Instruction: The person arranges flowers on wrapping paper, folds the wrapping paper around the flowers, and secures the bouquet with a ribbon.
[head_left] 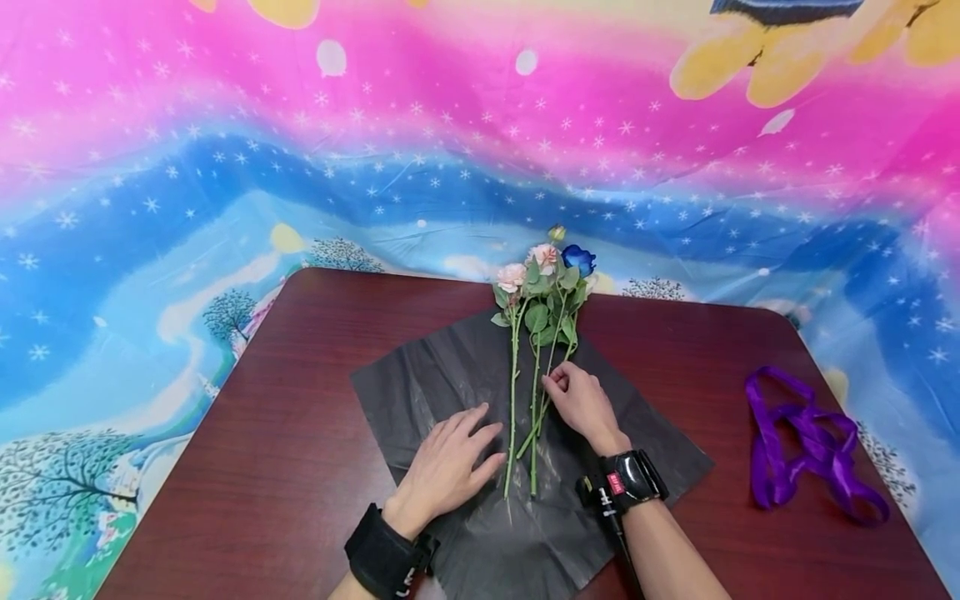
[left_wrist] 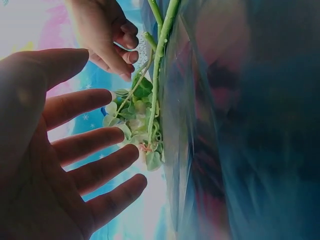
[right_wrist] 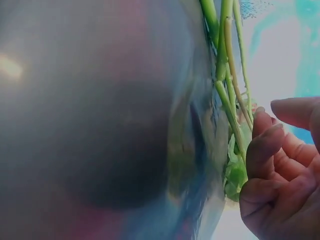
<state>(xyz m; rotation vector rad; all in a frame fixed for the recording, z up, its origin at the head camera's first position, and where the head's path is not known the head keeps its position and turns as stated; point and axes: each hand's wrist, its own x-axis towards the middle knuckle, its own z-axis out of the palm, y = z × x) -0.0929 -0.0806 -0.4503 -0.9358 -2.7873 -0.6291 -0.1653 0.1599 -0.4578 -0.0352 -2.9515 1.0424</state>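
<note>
Pale pink roses [head_left: 512,278], a blue rose [head_left: 578,260] and a yellowish bud [head_left: 557,232] lie with long green stems [head_left: 513,392] on a black sheet of wrapping paper [head_left: 442,367]. Left of the stems, my left hand [head_left: 450,462] hovers low over the sheet with fingers spread; its palm and straight fingers [left_wrist: 95,170] show in the left wrist view. My right hand [head_left: 585,404] is over the right-hand stems, fingers loosely bent beside a thin stem [right_wrist: 232,60]. In the right wrist view, a gap shows between its thumb and index fingertip, with nothing in it.
A tangled purple ribbon [head_left: 806,446] lies at the right of the dark red-brown table [head_left: 292,400]. Behind and beside the table hangs a colourful printed cloth [head_left: 420,158]. The flower heads reach the table's far edge.
</note>
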